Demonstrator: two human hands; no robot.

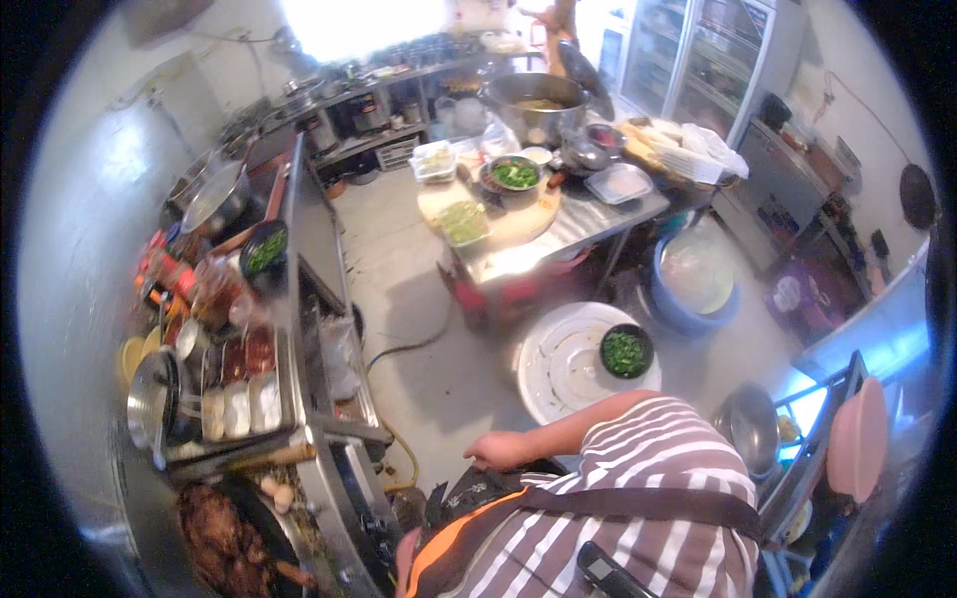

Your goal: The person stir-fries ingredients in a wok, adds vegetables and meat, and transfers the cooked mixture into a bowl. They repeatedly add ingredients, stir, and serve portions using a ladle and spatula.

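Observation:
My right hand point(499, 451) hangs in front of my dark apron point(478, 486), its fingers curled and nothing seen in them. The underside of the hand is hidden. My left hand is out of view. Ahead of my body, at the lower left, browned meat point(224, 542) that looks like a whole bird sits in a dark wok point(280, 523) on the stove. Two eggs point(278, 493) rest by the wok's rim. Past my right arm, a black bowl of chopped green herbs point(626, 351) stands on a round white lid or tray point(557, 359).
Sauce and seasoning containers point(243, 381) fill a rack beyond the wok. A steel table point(591, 228) carries a round cutting board point(523, 224), a bowl of greens point(516, 173) and a large pot point(538, 108). A blue tub point(695, 276) stands on the floor. A hose point(407, 347) crosses the floor.

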